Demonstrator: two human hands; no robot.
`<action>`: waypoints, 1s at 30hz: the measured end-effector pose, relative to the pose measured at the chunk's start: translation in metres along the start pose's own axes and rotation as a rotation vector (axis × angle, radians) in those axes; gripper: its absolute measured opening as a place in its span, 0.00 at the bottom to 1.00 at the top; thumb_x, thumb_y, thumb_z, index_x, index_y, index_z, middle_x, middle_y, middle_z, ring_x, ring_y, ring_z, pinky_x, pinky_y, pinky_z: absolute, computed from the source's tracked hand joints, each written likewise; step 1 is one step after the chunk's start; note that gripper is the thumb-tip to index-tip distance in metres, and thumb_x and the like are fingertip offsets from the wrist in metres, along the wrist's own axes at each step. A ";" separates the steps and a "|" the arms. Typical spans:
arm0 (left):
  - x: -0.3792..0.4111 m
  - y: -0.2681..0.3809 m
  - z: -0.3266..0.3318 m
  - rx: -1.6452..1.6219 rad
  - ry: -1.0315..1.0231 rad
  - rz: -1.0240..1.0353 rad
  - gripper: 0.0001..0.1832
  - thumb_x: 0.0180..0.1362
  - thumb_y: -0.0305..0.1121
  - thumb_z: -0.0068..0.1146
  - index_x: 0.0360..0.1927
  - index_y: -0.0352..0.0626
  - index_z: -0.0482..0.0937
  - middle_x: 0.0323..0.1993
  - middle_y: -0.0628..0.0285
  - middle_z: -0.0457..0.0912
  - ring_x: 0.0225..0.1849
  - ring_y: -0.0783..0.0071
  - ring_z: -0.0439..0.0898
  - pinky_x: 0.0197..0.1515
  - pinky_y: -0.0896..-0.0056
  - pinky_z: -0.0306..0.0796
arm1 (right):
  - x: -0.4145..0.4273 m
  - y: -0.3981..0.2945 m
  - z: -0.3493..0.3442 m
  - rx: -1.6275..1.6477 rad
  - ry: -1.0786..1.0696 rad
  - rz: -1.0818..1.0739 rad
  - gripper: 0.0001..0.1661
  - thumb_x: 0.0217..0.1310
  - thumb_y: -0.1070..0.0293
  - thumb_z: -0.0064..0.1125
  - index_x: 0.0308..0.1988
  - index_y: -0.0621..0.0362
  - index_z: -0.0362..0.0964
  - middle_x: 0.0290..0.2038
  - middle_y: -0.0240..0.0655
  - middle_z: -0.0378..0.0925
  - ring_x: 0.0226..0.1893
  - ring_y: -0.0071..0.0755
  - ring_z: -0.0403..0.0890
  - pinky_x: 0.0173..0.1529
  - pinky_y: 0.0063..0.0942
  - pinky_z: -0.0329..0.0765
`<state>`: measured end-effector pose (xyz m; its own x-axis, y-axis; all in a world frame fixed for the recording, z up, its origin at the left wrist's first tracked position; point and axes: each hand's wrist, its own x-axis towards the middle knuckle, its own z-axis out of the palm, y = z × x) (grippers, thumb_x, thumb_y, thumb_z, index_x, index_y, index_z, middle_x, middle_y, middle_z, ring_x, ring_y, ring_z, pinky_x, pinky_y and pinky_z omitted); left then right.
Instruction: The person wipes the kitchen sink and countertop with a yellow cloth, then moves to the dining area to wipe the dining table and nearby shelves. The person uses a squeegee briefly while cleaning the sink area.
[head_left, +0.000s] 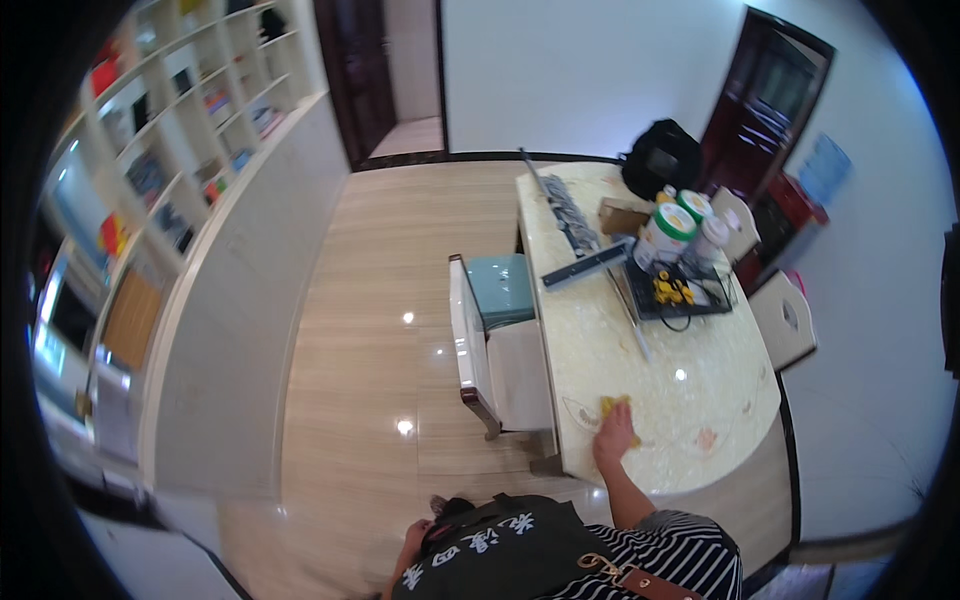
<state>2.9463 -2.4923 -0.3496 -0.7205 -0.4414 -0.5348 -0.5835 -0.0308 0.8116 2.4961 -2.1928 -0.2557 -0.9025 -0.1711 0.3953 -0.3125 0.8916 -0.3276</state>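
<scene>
My right hand (616, 435) presses a yellow cloth (617, 403) onto the near left part of a glossy cream marble-look table (675, 390). Parts of the cloth show beyond the fingertips and beside the palm. Low in the view, my left hand (420, 534) is close to my body by the dark apron, against a dark bundle (452, 514); its fingers are partly hidden, so its hold is unclear. Farther up the table lie a grey mop head (568, 214) and a flat squeegee-like tool (587, 265) with a metal pole (634, 322) beside it.
A black tray (645, 300) with yellow items, cans with green lids (675, 221), a cardboard box (622, 216) and a black backpack (664, 159) stand on the far half. Chairs (469, 345) flank the table. Shelving (180, 112) over a low wall runs along the left.
</scene>
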 end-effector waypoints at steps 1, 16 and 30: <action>-0.005 -0.003 -0.019 0.068 0.016 0.179 0.16 0.63 0.42 0.58 0.42 0.38 0.84 0.33 0.54 0.86 0.36 0.67 0.84 0.41 0.67 0.76 | 0.004 -0.030 -0.007 -0.061 -0.066 -0.029 0.26 0.61 0.75 0.45 0.59 0.70 0.66 0.63 0.54 0.68 0.64 0.58 0.68 0.68 0.47 0.63; -0.010 -0.111 -0.134 0.411 -0.101 -0.466 0.28 0.50 0.59 0.61 0.40 0.43 0.87 0.42 0.48 0.85 0.46 0.52 0.83 0.50 0.54 0.75 | -0.022 -0.063 -0.031 -0.245 -0.225 -0.071 0.26 0.68 0.73 0.41 0.63 0.68 0.62 0.66 0.57 0.62 0.67 0.62 0.62 0.69 0.46 0.62; 0.090 -0.066 -0.261 0.418 -0.281 -0.261 0.21 0.56 0.44 0.53 0.43 0.37 0.84 0.46 0.44 0.83 0.49 0.48 0.82 0.53 0.51 0.73 | -0.095 -0.304 0.152 0.132 -1.504 0.033 0.21 0.61 0.64 0.50 0.51 0.64 0.71 0.55 0.55 0.70 0.56 0.59 0.69 0.59 0.47 0.65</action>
<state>3.0179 -2.7644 -0.3899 -0.5711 -0.2092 -0.7938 -0.8133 0.2756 0.5124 2.6315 -2.5111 -0.3236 -0.3373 -0.4825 -0.8083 -0.2359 0.8746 -0.4236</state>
